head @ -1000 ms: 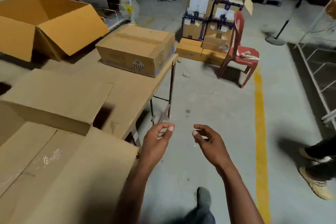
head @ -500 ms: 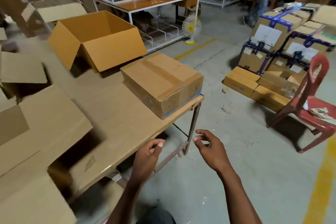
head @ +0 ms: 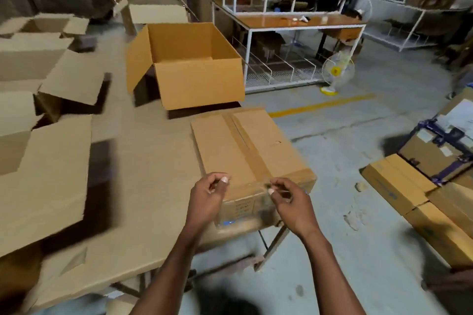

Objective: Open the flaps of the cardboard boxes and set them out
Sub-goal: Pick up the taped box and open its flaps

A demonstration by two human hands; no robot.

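The sealed cardboard box (head: 249, 153) sits at the near right corner of the table (head: 153, 161), its top flaps closed and a strip of tape (head: 247, 143) running along the centre seam down over the near end. Both hands hover at that near edge: the left hand (head: 207, 199) has its fingers curled with thumb and forefinger close together and seems to hold nothing, while the right hand (head: 289, 199) pinches thumb to fingertip right at the tape's end; the blur there makes it hard to say whether it has the tape or only air. The step in hand looks like starting the seal, so the sound way is to lift the tape end with the right hand, steady the box with the left, and peel along the seam low and slow so the flaps do not tear and the box does not slide off the corner. Behind it stands an open box (head: 194, 69) with flaps already spread, further opened boxes (head: 51, 84) lie to the left, and stacked cartons (head: 422, 186) rest on the floor to the right
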